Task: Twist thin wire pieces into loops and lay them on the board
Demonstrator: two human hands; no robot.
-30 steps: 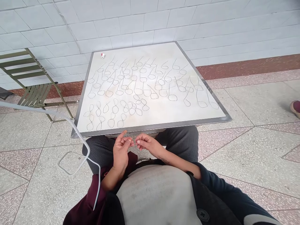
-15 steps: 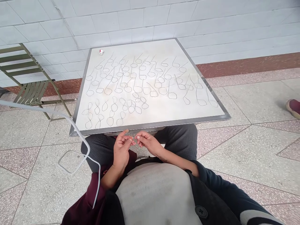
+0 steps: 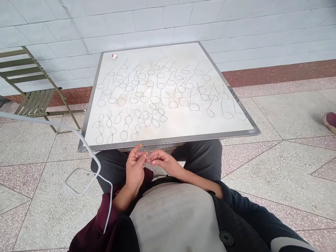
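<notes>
Both hands have drawn closer together since the earlier pictures: the left hand [image 3: 135,167] and right hand [image 3: 163,163] now meet at the fingertips over the lap, just below the table [image 3: 170,140] edge. Each pinches a thin wire piece [image 3: 146,153] between thumb and fingers; its exact shape is too small to tell. My judgement: bending of this piece is under way. Farther out, many finished wire loops [image 3: 147,101] lie in rows on the tabletop. A small red-and-white object [image 3: 114,56] sits at the far corner. A folding chair [image 3: 31,91] stands at left.
</notes>
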